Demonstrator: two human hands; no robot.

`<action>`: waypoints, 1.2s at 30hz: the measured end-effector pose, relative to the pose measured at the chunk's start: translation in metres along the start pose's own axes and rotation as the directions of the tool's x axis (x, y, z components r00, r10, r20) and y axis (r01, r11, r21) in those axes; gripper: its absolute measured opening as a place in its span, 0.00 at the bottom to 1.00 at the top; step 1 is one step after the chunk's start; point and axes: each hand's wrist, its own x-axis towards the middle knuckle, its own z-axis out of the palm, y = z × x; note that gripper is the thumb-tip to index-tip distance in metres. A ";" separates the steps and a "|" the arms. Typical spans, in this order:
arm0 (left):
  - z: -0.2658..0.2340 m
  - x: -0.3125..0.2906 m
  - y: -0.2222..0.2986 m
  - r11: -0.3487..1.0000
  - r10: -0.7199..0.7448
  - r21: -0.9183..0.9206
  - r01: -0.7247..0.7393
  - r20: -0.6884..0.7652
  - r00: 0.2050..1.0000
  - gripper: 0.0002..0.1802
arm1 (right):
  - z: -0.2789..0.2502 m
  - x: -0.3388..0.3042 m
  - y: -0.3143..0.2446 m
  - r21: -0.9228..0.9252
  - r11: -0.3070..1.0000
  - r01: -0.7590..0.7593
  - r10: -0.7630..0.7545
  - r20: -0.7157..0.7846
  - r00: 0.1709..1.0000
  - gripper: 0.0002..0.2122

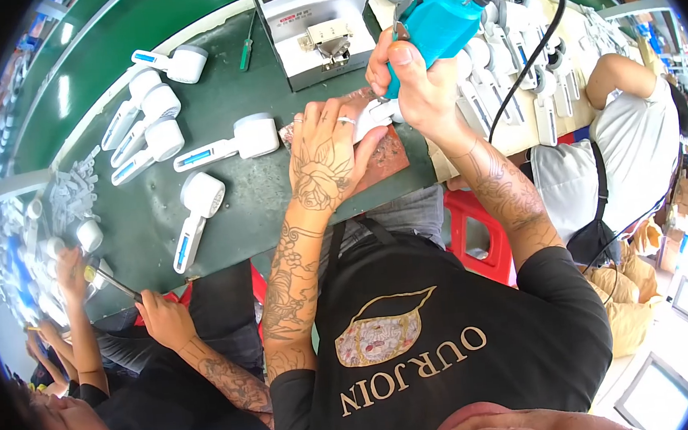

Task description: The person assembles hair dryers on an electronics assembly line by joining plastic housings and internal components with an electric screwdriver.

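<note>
My right hand [424, 87] is closed around a teal corded hand tool [444, 23], its lower end pointing down at a white plastic part [372, 119]. That part lies under my left hand [322, 156], the fingers bent over it and the thumb against its near side. Beneath both is a reddish-brown mat [388, 161]. My hands hide most of the white part, and the tool's tip cannot be made out. Just left of my left hand rests a white device shaped like a hand shower [255, 136], with a blue strip in its handle.
Several similar white devices [162, 138] lie on the green table [254, 206], more on the right [503, 81]. A grey metal machine [318, 35] stands ahead, beside a green-handled screwdriver [247, 49]. The black cord [544, 37] loops rightward. Co-workers sit on both sides; the left one's hand [166, 318] holds a tool.
</note>
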 end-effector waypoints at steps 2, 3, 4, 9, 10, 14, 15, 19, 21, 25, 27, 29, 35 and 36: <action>0.000 0.001 0.001 1.000 -0.005 0.010 0.005 0.008 1.000 0.26 | -0.001 0.000 0.002 0.018 1.000 0.014 -0.015 0.011 1.000 0.21; 0.000 0.002 0.001 1.000 0.003 0.029 -0.003 -0.001 1.000 0.25 | 0.000 0.001 0.002 0.017 1.000 0.011 -0.011 0.010 1.000 0.21; 0.000 0.001 0.002 0.999 0.011 0.049 -0.011 -0.011 1.000 0.24 | 0.001 0.001 0.001 0.012 1.000 0.010 -0.010 -0.007 1.000 0.20; -0.001 0.000 0.000 0.999 0.022 0.048 -0.021 -0.021 1.000 0.24 | 0.006 0.003 -0.004 -0.025 1.000 -0.004 0.004 0.002 1.000 0.19; -0.002 -0.001 0.000 0.999 0.018 0.035 -0.017 -0.020 1.000 0.24 | 0.008 0.006 -0.008 -0.060 0.998 0.002 -0.003 -0.017 1.000 0.19; -0.003 -0.001 0.001 1.000 0.011 0.005 -0.011 -0.011 1.000 0.24 | 0.023 0.033 -0.021 -0.088 0.978 0.188 -0.193 -0.053 0.980 0.19; -0.003 -0.002 0.000 1.000 0.015 0.009 -0.015 -0.011 1.000 0.24 | 0.026 0.045 -0.019 -0.124 0.963 0.240 -0.246 -0.039 0.968 0.18; -0.001 -0.007 -0.004 1.000 -0.001 0.005 0.002 -0.033 0.999 0.21 | 0.042 0.063 -0.005 0.094 0.976 0.197 -0.189 -0.090 0.978 0.14; -0.004 -0.005 0.001 1.000 -0.003 -0.007 0.003 -0.035 0.999 0.21 | 0.045 0.066 0.010 0.028 0.947 0.320 -0.319 -0.009 0.948 0.15; 0.002 -0.006 0.001 1.000 0.023 -0.004 -0.024 -0.060 0.998 0.21 | 0.038 0.063 0.011 0.007 0.967 0.256 -0.256 0.016 0.967 0.14; 0.006 -0.007 -0.004 1.000 0.015 0.007 -0.014 -0.057 0.998 0.21 | 0.044 0.059 0.000 -0.036 0.979 0.201 -0.200 0.036 0.979 0.15; 0.003 -0.007 -0.004 0.999 -0.019 -0.048 0.017 -0.047 0.999 0.20 | 0.045 0.044 -0.012 -0.082 0.994 0.077 -0.080 -0.025 0.997 0.15; -0.001 -0.004 0.000 1.000 0.000 -0.017 -0.001 -0.038 0.999 0.19 | 0.003 -0.007 -0.036 -0.075 0.995 0.069 -0.072 -0.034 0.997 0.23; -0.001 -0.004 -0.001 1.000 0.001 -0.022 -0.002 -0.032 0.999 0.19 | -0.001 -0.012 -0.035 -0.055 0.996 0.076 -0.078 -0.023 0.997 0.25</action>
